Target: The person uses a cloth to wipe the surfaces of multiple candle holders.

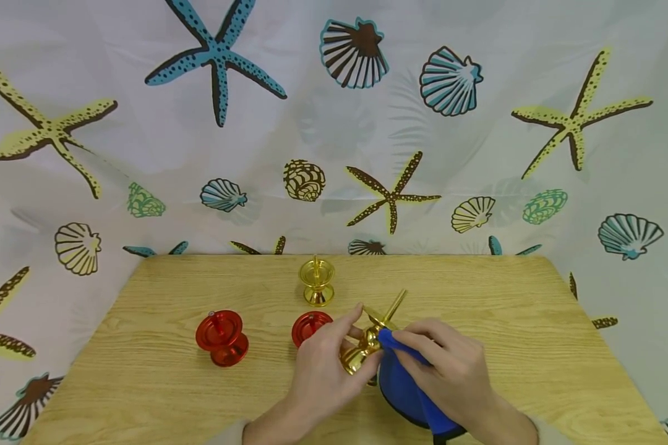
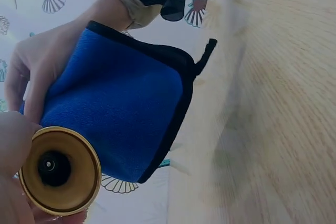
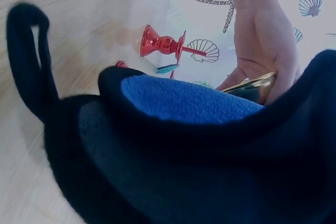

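Observation:
In the head view my left hand point(image 1: 324, 366) holds a shiny gold candle holder point(image 1: 372, 339) by its lower part, tilted with its spike up to the right. The left wrist view looks into the hollow round base point(image 2: 81, 167) of this candle holder, with a dark centre. My right hand point(image 1: 453, 364) pinches a blue cloth point(image 1: 403, 386) with black edging, its bunched end right at the candle holder's neck. Loose cloth hangs down below the right hand. In the right wrist view the cloth point(image 3: 184, 99) hides most of the gold piece.
Another gold candle holder point(image 1: 317, 290) stands at the back of the wooden table point(image 1: 161, 395). One red candle holder point(image 1: 222, 339) stands to the left; a second red one point(image 1: 306, 324) is partly behind my left hand. A seashell-patterned curtain point(image 1: 334, 136) hangs behind.

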